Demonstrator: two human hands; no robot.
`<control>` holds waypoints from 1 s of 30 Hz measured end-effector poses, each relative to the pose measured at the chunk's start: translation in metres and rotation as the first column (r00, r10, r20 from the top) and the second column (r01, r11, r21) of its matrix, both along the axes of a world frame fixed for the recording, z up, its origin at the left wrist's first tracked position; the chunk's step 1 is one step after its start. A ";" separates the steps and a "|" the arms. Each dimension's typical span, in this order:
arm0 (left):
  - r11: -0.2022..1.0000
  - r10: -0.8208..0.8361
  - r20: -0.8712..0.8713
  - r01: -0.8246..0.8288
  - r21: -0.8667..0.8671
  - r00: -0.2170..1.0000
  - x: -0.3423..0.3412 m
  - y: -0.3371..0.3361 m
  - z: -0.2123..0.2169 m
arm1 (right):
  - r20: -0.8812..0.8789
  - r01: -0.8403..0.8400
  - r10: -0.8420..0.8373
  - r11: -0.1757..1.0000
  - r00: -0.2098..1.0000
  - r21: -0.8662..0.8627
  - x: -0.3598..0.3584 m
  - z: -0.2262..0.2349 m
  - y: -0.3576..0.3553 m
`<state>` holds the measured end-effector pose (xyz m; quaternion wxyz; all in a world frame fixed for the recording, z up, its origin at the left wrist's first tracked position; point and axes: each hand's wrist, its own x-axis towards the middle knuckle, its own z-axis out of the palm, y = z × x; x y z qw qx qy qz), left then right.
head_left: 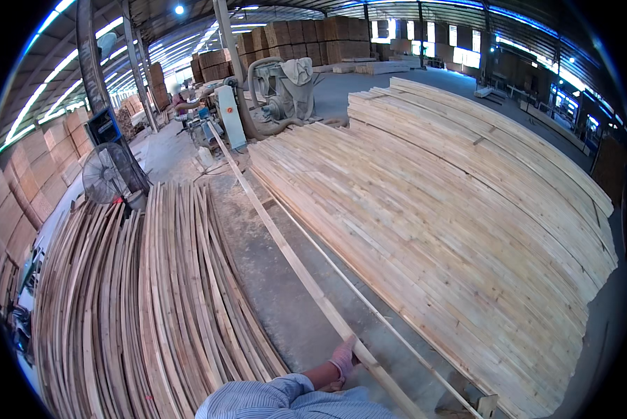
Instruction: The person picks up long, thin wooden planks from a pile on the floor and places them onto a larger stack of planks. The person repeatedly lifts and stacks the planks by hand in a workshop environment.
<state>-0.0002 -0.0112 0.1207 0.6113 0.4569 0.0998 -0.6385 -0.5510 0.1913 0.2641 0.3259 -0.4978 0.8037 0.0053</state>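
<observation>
A long, pale wooden strip (296,269) runs from a machine in the far left-centre down to the lower edge at my right. My left hand (343,358), in a pinkish glove, is closed around this strip near its close end. The striped sleeve is pushed back, leaving part of the forearm bare. Just below that hand shows a small skin-coloured patch, too hidden to make out. I cannot find my right hand in the picture. Beside the held strip, a thinner strip (376,311) lies along the edge of the broad stack of boards (425,230).
Many loose, rough strips (152,300) lie in a pile at my left. Behind them stand a floor fan (111,174) and a post. A machine with a pale panel (231,115) stands beyond, and a person (180,103) is near it. Stacked bundles (306,42) line the back.
</observation>
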 end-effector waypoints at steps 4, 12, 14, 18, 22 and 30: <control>0.999 0.046 0.132 -0.042 -0.028 0.990 0.045 -0.023 0.002 | -0.193 -0.073 0.102 0.985 0.976 0.155 -0.069 -0.031 0.032; 0.996 0.069 0.126 -0.061 -0.064 0.990 0.187 -0.100 0.009 | -0.160 -0.169 0.183 0.980 0.970 0.101 0.070 0.035 -0.023; 0.992 0.073 0.256 -0.045 -0.114 0.964 0.213 -0.105 0.000 | -0.167 -0.163 0.168 0.986 0.972 0.042 0.149 0.067 -0.065; 0.941 -0.186 0.277 0.252 -0.226 0.943 0.168 -0.116 0.001 | -0.027 -0.068 0.073 0.986 0.997 0.154 0.213 0.033 -0.110; 0.815 -0.544 -0.040 0.517 -0.260 0.838 0.112 -0.055 -0.072 | -0.005 -0.156 0.157 0.986 0.988 0.065 0.261 -0.047 -0.155; 0.384 -0.910 -0.114 0.710 -0.590 0.397 0.037 -0.021 -0.132 | 0.113 -0.333 0.367 0.911 0.923 -0.244 0.374 -0.089 -0.206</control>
